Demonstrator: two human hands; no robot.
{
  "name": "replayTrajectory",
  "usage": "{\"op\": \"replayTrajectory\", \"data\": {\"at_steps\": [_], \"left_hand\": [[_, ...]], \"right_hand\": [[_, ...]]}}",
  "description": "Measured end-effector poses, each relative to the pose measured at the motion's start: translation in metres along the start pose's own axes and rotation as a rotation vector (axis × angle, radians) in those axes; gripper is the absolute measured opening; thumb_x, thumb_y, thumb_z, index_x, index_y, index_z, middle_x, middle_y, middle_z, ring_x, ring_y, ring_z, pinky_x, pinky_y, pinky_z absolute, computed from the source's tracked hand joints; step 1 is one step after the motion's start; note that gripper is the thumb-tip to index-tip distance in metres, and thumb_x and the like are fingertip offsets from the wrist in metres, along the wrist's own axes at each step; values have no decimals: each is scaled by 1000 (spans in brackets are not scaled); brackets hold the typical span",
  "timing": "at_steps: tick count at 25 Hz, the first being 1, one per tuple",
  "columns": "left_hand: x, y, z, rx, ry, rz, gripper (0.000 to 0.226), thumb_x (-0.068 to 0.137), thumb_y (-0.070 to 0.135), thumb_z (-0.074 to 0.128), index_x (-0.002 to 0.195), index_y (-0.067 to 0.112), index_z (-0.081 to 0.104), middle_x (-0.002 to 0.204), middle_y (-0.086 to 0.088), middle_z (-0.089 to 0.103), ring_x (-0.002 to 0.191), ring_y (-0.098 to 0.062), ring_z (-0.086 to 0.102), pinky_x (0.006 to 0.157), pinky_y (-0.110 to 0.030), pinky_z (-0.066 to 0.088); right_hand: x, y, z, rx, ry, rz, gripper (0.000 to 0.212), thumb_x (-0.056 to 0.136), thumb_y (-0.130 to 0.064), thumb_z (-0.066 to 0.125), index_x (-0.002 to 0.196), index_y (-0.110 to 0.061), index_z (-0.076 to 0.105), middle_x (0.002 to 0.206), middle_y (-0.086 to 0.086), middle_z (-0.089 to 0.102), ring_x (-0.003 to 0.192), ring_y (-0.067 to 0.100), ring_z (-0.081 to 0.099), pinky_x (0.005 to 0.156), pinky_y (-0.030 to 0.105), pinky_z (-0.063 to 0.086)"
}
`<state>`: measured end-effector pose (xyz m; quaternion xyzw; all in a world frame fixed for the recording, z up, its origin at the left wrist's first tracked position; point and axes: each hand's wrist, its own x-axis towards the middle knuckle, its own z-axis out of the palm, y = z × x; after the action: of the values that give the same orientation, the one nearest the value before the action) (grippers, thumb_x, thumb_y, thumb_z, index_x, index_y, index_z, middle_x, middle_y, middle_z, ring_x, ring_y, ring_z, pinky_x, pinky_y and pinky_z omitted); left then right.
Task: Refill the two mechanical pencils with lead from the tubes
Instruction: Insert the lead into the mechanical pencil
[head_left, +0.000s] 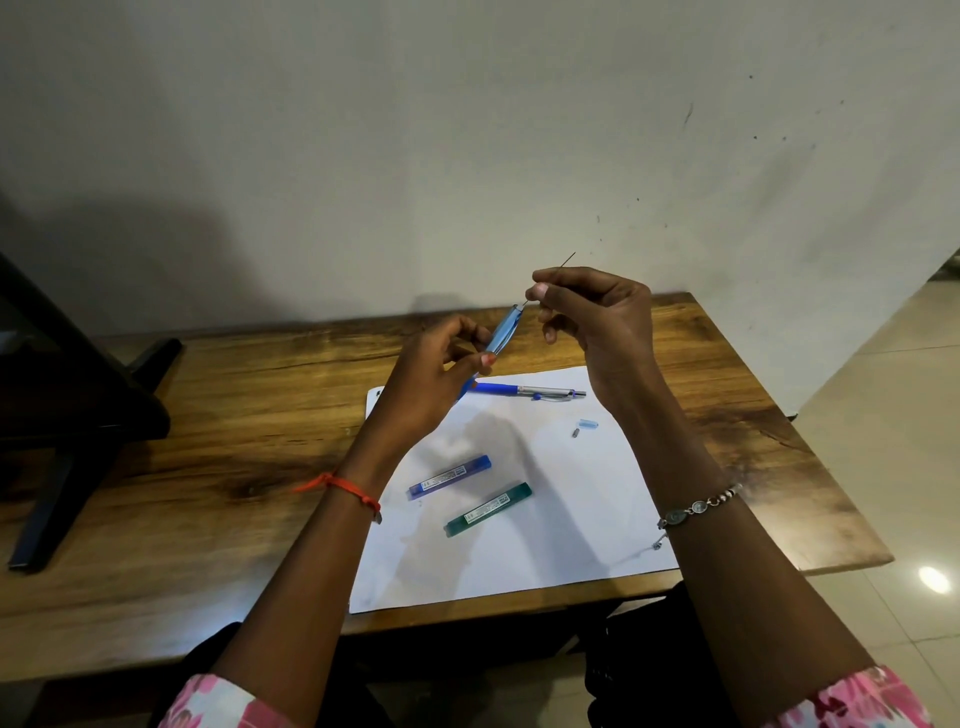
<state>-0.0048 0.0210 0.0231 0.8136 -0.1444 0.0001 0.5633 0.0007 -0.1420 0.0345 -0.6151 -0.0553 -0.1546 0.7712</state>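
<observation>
My left hand (441, 364) holds a light blue mechanical pencil (503, 332) tilted up, its open top end pointing up and right. My right hand (592, 317) pinches a thin lead stick (563, 263) between thumb and forefinger, its lower tip touching the pencil's open end. A second pencil, dark blue with a silver barrel (524, 391), lies on the white paper (571, 519). On the paper also lie a purple lead tube (449, 477), a green lead tube (488, 509), a pale blue cap (588, 424) and a small grey eraser piece (575, 432).
The paper rests on a wooden table (234, 415) set against a pale wall. A dark chair or stand (67, 405) stands at the left. Tiled floor (893, 415) lies beyond the table's right edge.
</observation>
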Motion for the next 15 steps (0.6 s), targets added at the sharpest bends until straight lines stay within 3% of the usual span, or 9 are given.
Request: {"op": "replayTrajectory", "data": {"at_steps": [5,10,15], "left_hand": [[0,0,2,27,-2,4,13,86,3,58,90,14,54,83,10,58,78,-10,61,77,-34,53],[0,-1,1,20,-19,6,18,86,5,57,83,22,53,83,12,58,70,2,61,74,-27,52],[-2,0,2,-16,-23,-16,17,87,6,57,83,22,52,84,11,59,76,-6,62,78,-30,52]], "right_hand": [[1,0,0,-77,-8,-5,13,79,5,67,89,-2,71,61,-6,69,52,13,55,46,21,43],[-1,-1,1,-147,-69,11,18,80,3,67,97,-2,70,54,-12,64,47,8,46,42,19,36],[-1,-3,-2,-92,-126,70,16,85,-6,63,100,-4,70,66,-4,64,53,12,42,42,20,33]]}}
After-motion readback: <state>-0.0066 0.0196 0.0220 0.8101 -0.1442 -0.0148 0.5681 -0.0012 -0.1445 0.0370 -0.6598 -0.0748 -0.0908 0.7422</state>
